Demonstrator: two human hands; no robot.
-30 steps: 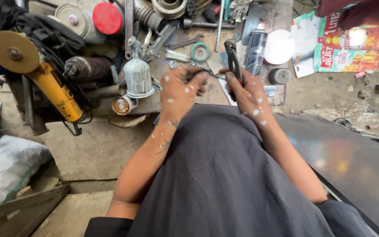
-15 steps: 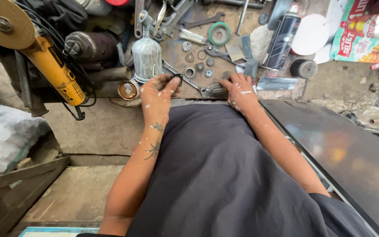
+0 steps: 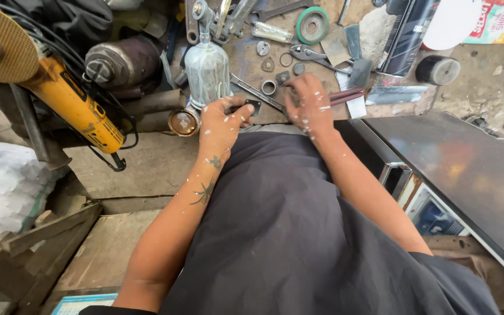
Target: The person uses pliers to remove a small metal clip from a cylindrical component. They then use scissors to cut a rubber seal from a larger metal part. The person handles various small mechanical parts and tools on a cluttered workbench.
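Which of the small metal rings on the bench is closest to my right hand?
The thick silvery ring, lying just left of the right hand beside the long wrench. The thin wire ring and the grey washer lie farther up the bench.

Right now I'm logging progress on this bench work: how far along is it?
Early. Done: parts are laid out, with washers and pliers spread on the bench. In hand: the left hand pinches a small dark square plate beside the metal spray-gun cup; the right hand rests on a long wrench. Left: nothing looks assembled yet.
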